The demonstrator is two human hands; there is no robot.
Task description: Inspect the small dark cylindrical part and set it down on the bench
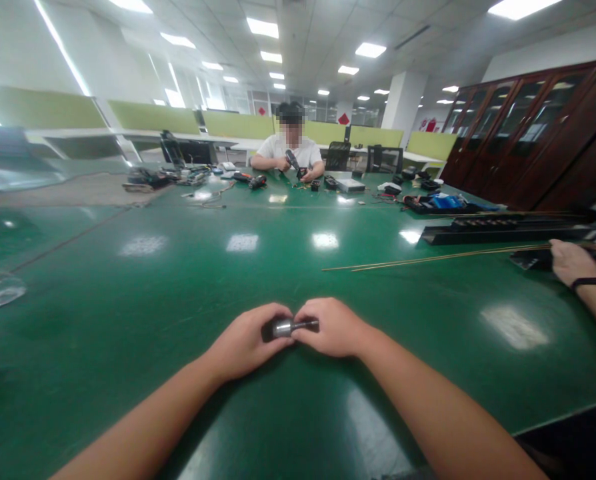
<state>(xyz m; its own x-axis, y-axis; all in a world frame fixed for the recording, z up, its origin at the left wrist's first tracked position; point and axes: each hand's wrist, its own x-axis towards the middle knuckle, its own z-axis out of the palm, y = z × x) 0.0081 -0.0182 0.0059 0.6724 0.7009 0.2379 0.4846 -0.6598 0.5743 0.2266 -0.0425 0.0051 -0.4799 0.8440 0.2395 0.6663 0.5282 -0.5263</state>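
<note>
Low over the green table (188, 267), my two hands meet at a small metal tool part (283, 327). It has a silver cylinder, with a thin dark shaft pointing right, and looks like a chuck with a bit; its exact kind is unclear. My left hand (248, 340) curls round the cylinder, thumb and fingers closed on its dark left end. Around the thin shaft, the fingers of my right hand (333, 327) are pinched, their tips touching those of the left hand. The fingers partly cover both ends of the part.
Across the table a person (291, 150) holds a power drill (293, 160), with tools and wires around. At right, another person's hand (573, 267) works by thin brass-coloured rods (408, 260) and a long black channel (498, 232). A clear plastic item (1, 291) lies at left.
</note>
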